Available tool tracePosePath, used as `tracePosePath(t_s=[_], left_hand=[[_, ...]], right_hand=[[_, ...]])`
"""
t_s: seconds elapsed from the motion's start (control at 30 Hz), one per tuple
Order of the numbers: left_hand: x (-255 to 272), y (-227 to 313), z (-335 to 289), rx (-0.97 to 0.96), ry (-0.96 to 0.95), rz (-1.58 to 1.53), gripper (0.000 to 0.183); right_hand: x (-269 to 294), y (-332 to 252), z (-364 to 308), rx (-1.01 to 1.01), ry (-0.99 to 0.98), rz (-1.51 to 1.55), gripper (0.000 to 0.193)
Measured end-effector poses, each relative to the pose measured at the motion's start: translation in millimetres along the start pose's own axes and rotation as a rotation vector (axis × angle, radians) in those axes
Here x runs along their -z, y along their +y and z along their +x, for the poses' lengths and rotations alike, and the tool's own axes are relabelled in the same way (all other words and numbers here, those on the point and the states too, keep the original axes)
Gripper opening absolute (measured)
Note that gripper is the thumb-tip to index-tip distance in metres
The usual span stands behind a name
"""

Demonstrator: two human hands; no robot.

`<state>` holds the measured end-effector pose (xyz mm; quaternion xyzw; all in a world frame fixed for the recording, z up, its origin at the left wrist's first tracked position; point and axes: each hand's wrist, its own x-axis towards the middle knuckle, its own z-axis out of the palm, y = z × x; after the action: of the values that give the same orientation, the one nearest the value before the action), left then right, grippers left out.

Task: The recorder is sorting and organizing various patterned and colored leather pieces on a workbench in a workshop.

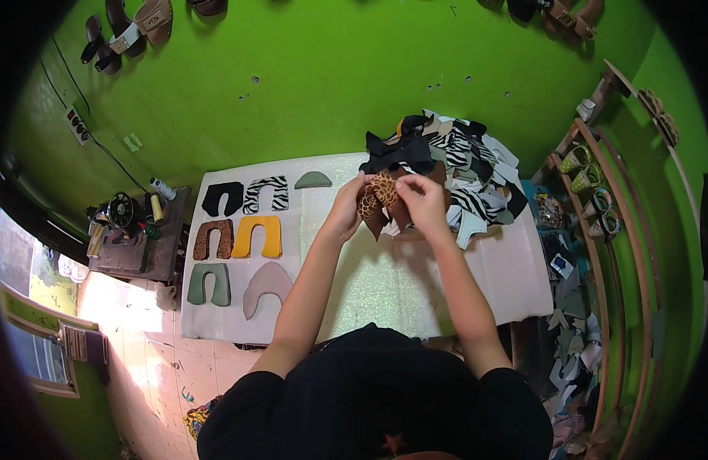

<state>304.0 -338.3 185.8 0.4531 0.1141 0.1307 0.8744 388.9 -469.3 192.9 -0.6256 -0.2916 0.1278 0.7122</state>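
Observation:
Above the white table I hold a leopard-print cut piece with a brown back. My left hand pinches its left side. The thumb and fingers of my right hand are closed on its upper right edge. Just behind my hands rises a heap of cut scraps, black, zebra-striped, white and grey. To the left lie U-shaped stacks: black, zebra-striped, brown spotted, yellow, green and a pale pinkish-grey arch. A green half-moon piece sits beside them.
A sewing machine with thread spools stands on a dark table at the left. Along the right runs a wooden rack with sandals on it. Scraps cover the floor at lower right. Shoes hang on the green wall.

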Motion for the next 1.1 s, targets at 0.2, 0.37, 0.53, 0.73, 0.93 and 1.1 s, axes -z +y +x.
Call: tracePosePath(t_s=[0.2, 0.37, 0.53, 0.73, 0.93, 1.1], left_hand=[[8.6, 3.8, -18.5, -0.081, -0.013, -0.018, 0.025], [12.2, 2.5, -33.8, -0.031, -0.011, 0.106, 0.033], [20.9, 7.1, -43.6, -0.077, 0.008, 0.171, 0.031], [43.8, 26.9, -59.3, 0.126, -0.224, 0.079, 0.026], [55.5, 45.9, -86.6, 0.185, -0.420, -0.018, 0.024], [79.5, 66.4, -108.4, 0.170, -0.541, -0.119, 0.024]], right_hand=[[-23.3, 10.7, -22.5, 0.001, 0.009, -0.086, 0.014], [-30.4, 9.0, -36.8, 0.081, -0.049, -0.176, 0.016], [-27.2, 2.8, -44.0, -0.021, -0.087, -0.260, 0.013], [-24.7, 36.0, -38.8, 0.010, -0.110, -0.287, 0.032], [-51.2, 35.8, -43.4, -0.140, -0.317, -0.065, 0.023], [-74.2, 31.7, -51.7, -0.179, -0.314, 0.051, 0.012]])
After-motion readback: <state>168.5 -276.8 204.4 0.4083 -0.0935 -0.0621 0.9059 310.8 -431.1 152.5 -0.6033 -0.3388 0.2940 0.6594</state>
